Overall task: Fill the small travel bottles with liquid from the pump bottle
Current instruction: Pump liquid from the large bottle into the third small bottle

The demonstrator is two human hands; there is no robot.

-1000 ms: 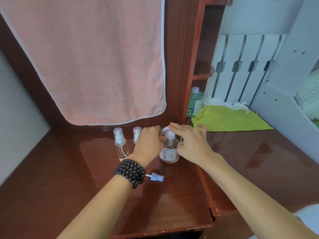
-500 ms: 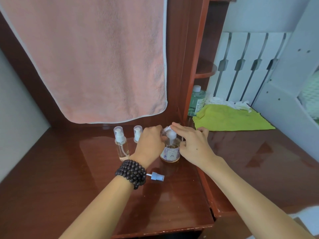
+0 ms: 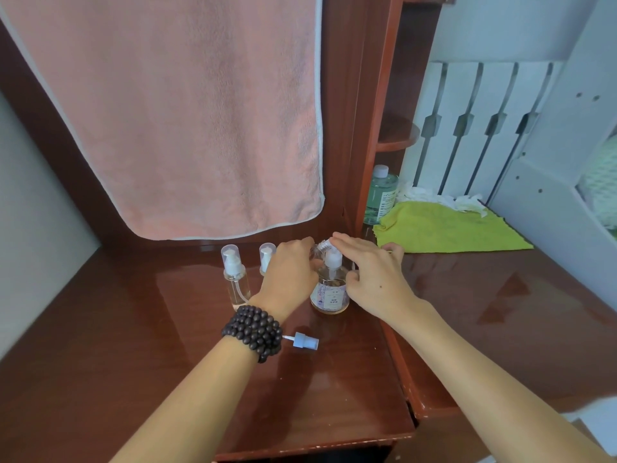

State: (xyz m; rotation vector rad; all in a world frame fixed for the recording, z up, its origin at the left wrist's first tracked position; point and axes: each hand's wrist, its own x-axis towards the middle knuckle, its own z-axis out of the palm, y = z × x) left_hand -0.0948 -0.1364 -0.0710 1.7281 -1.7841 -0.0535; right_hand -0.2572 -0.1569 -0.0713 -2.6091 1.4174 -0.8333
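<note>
The clear pump bottle (image 3: 329, 296) with a white pump and a pale label stands on the wooden desk (image 3: 167, 345). My right hand (image 3: 374, 275) rests on it, index finger lying over the pump head, other fingers curled at its neck. My left hand (image 3: 288, 272) is closed around a small clear travel bottle (image 3: 315, 251), held at the pump's spout and mostly hidden. A capped travel bottle (image 3: 235, 279) stands to the left, and another travel bottle (image 3: 266, 257) stands partly behind my left hand. A loose blue spray top (image 3: 305, 341) lies on the desk by my left wrist.
A pink towel (image 3: 187, 111) hangs over the back of the desk. To the right, a wooden shelf post (image 3: 374, 128), a green bottle (image 3: 380, 195) and a yellow-green cloth (image 3: 447, 228) sit on a lower side surface. The desk's front edge is near me.
Both hands have stayed at the pump bottle in the same grip. Only the view has shifted slightly.
</note>
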